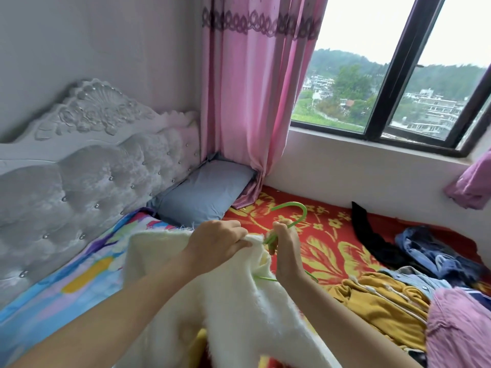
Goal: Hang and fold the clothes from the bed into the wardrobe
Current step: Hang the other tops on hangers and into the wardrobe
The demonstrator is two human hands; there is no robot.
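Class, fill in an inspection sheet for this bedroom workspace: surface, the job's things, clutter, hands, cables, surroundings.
Surface: bed covered by a red floral blanket, with a patterned sheet on the left.
Job's things: white fluffy garment held up, green hanger at its top edge. The mustard garment, denim clothes, black garment and pink garment lie loose on the right.
Clutter: grey-blue pillow in the corner.
Hands: left hand grips the white garment's edge; right hand holds the hanger below its hook.
Cables: nothing seen.
Surroundings: tufted headboard, pink curtain, dark-framed window.
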